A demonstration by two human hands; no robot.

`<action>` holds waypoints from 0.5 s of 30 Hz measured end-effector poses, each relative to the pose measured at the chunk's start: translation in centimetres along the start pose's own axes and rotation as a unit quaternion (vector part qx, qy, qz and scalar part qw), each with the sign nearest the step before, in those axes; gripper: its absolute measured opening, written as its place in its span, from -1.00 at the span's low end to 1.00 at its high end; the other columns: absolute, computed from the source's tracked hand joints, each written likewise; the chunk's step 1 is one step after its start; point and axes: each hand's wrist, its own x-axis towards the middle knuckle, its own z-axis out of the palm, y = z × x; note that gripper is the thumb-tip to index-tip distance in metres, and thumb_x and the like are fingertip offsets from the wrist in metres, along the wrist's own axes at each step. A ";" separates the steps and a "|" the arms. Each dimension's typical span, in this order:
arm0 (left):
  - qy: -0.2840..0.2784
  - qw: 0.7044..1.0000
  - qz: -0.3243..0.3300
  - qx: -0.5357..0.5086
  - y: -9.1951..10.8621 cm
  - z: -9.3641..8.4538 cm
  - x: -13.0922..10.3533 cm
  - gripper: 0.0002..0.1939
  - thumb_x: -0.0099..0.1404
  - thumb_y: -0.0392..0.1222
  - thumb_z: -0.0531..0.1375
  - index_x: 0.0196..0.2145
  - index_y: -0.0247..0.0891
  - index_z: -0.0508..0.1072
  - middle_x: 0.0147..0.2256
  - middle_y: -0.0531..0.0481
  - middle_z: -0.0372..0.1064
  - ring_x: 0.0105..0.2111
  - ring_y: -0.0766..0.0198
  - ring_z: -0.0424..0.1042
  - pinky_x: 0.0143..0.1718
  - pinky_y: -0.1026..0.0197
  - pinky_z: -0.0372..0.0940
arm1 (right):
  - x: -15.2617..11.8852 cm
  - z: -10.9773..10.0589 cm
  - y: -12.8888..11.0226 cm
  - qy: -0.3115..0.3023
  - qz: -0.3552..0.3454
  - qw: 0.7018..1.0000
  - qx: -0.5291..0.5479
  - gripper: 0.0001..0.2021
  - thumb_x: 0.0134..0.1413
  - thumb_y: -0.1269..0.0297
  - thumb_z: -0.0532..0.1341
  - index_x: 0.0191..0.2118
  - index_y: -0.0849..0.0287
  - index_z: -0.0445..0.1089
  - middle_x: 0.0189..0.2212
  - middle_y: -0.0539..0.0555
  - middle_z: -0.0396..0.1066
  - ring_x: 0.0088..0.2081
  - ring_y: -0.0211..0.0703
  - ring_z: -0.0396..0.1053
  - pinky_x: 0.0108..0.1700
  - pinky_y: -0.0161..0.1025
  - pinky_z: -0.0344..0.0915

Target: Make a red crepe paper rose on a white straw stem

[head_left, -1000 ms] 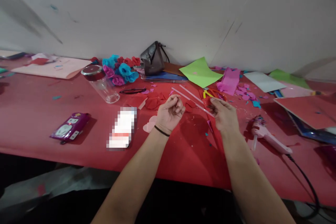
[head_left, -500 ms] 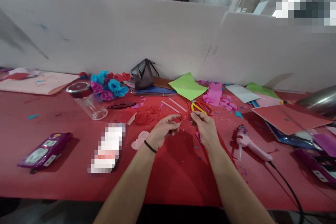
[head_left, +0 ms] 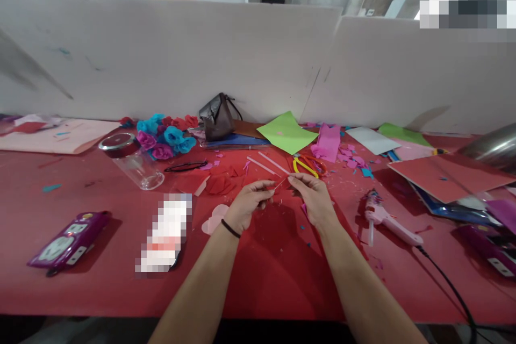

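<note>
Above the middle of the red table, my left hand (head_left: pixel 252 200) pinches one end of a thin pale stick or wire (head_left: pixel 279 185). My right hand (head_left: pixel 312 193) is closed at its other end, where a small bit of red paper (head_left: pixel 284 183) shows by the fingertips. That bit blends into the red behind it, so its shape is hard to make out. Red crepe paper pieces (head_left: pixel 221 183) lie left of my hands, beside pale pink paper petals (head_left: pixel 215 219). Just beyond my right hand are yellow-handled scissors (head_left: pixel 305 167), and two clear glue sticks (head_left: pixel 262 165) lie ahead.
On the left are a glass jar (head_left: pixel 135 164), paper flowers (head_left: pixel 171 137), a phone (head_left: pixel 167 234) and a purple case (head_left: pixel 70 242). A pink glue gun (head_left: pixel 391 223) with a black cord lies right. Behind stand a dark pouch (head_left: pixel 217 118), green paper (head_left: pixel 287 131) and a white partition (head_left: pixel 169 54).
The view has shifted slightly. Both hands keep nearly the same pose, with the thin stick still between them.
</note>
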 end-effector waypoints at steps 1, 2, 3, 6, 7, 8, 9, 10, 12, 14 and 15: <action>0.002 1.000 0.000 0.000 0.0 0.0 0.0 -0.70 -0.06 -0.26 0.30 -0.28 -0.30 0.52 -0.57 0.08 0.34 -0.63 0.49 0.13 -0.55 0.33 0.01 | 0.0 0.0 0.0 -0.002 0.001 1.000 0.000 -0.69 -0.47 0.09 0.44 -0.49 0.15 0.52 -0.54 -0.03 0.44 -0.49 -0.30 0.30 -0.45 -0.33 0.24; 0.004 1.000 0.000 -0.002 0.1 0.1 -0.1 -0.71 -0.06 -0.26 0.29 -0.29 -0.30 0.52 -0.57 0.09 0.34 -0.63 0.49 0.13 -0.55 0.33 0.01 | 0.0 0.0 0.0 -0.005 0.001 1.000 -0.001 -0.69 -0.47 0.08 0.44 -0.50 0.15 0.52 -0.54 -0.03 0.44 -0.49 -0.29 0.29 -0.45 -0.33 0.24; 0.005 1.000 0.000 -0.003 0.1 0.1 -0.1 -0.72 -0.07 -0.27 0.29 -0.31 -0.30 0.52 -0.57 0.09 0.33 -0.63 0.49 0.13 -0.55 0.33 0.01 | 0.0 0.0 0.0 -0.005 0.001 1.000 -0.001 -0.68 -0.47 0.08 0.44 -0.50 0.15 0.51 -0.55 -0.02 0.44 -0.49 -0.29 0.29 -0.44 -0.32 0.24; 0.008 1.000 0.000 -0.002 0.2 0.2 -0.1 -0.76 -0.06 -0.27 0.29 -0.34 -0.30 0.52 -0.58 0.09 0.33 -0.64 0.49 0.12 -0.55 0.33 0.00 | 0.1 -0.1 0.2 -0.003 -0.001 1.000 -0.005 -0.68 -0.48 0.08 0.44 -0.50 0.15 0.51 -0.55 -0.02 0.43 -0.50 -0.29 0.28 -0.44 -0.31 0.23; 0.009 1.000 0.000 -0.001 0.2 0.1 0.0 -0.77 -0.06 -0.26 0.29 -0.35 -0.30 0.52 -0.58 0.09 0.32 -0.64 0.49 0.12 -0.56 0.33 0.00 | 0.1 -0.1 0.2 -0.003 -0.003 1.000 -0.006 -0.68 -0.47 0.08 0.44 -0.49 0.15 0.51 -0.56 -0.03 0.42 -0.50 -0.29 0.27 -0.44 -0.31 0.23; 0.010 1.000 -0.002 0.001 0.1 0.1 0.0 -0.78 -0.06 -0.27 0.29 -0.36 -0.30 0.52 -0.59 0.09 0.32 -0.63 0.49 0.12 -0.56 0.33 0.00 | 0.2 -0.2 0.3 -0.004 -0.005 1.000 -0.009 -0.69 -0.46 0.08 0.43 -0.49 0.15 0.51 -0.56 -0.03 0.41 -0.50 -0.29 0.26 -0.44 -0.31 0.23; 0.011 1.000 -0.003 0.001 0.1 0.1 0.0 -0.78 -0.06 -0.27 0.29 -0.36 -0.30 0.53 -0.59 0.09 0.32 -0.63 0.49 0.12 -0.56 0.33 -0.01 | 0.2 -0.3 0.4 -0.007 -0.008 1.000 -0.012 -0.69 -0.45 0.08 0.43 -0.49 0.14 0.51 -0.57 -0.03 0.41 -0.50 -0.28 0.26 -0.44 -0.31 0.22; 0.011 1.000 -0.003 0.002 0.1 0.1 0.1 -0.78 -0.06 -0.27 0.29 -0.36 -0.30 0.53 -0.58 0.09 0.32 -0.63 0.49 0.12 -0.56 0.33 -0.01 | 0.2 -0.3 0.4 -0.010 -0.010 1.000 -0.014 -0.70 -0.43 0.08 0.42 -0.49 0.14 0.51 -0.57 -0.04 0.40 -0.50 -0.28 0.26 -0.43 -0.31 0.22; 0.011 1.000 -0.002 0.003 0.0 0.1 0.2 -0.75 -0.07 -0.28 0.29 -0.33 -0.29 0.54 -0.57 0.09 0.33 -0.63 0.49 0.12 -0.55 0.33 0.00 | 0.2 -0.4 0.5 -0.016 -0.014 1.000 -0.019 -0.71 -0.40 0.08 0.42 -0.48 0.14 0.51 -0.58 -0.04 0.40 -0.49 -0.28 0.26 -0.42 -0.31 0.22; 0.011 1.000 -0.001 0.007 -0.1 0.1 0.2 -0.72 -0.07 -0.28 0.30 -0.30 -0.29 0.54 -0.57 0.08 0.34 -0.62 0.49 0.12 -0.55 0.33 0.01 | 0.2 -0.4 0.5 -0.019 -0.015 1.000 -0.020 -0.71 -0.39 0.08 0.41 -0.48 0.14 0.51 -0.57 -0.04 0.40 -0.49 -0.27 0.27 -0.42 -0.30 0.22; 0.011 1.000 -0.001 0.008 -0.1 0.1 0.2 -0.72 -0.07 -0.27 0.30 -0.30 -0.29 0.54 -0.57 0.08 0.34 -0.62 0.48 0.12 -0.54 0.33 0.01 | 0.2 -0.4 0.5 -0.020 -0.014 1.000 -0.019 -0.71 -0.39 0.08 0.41 -0.48 0.14 0.50 -0.57 -0.03 0.41 -0.48 -0.27 0.27 -0.41 -0.30 0.23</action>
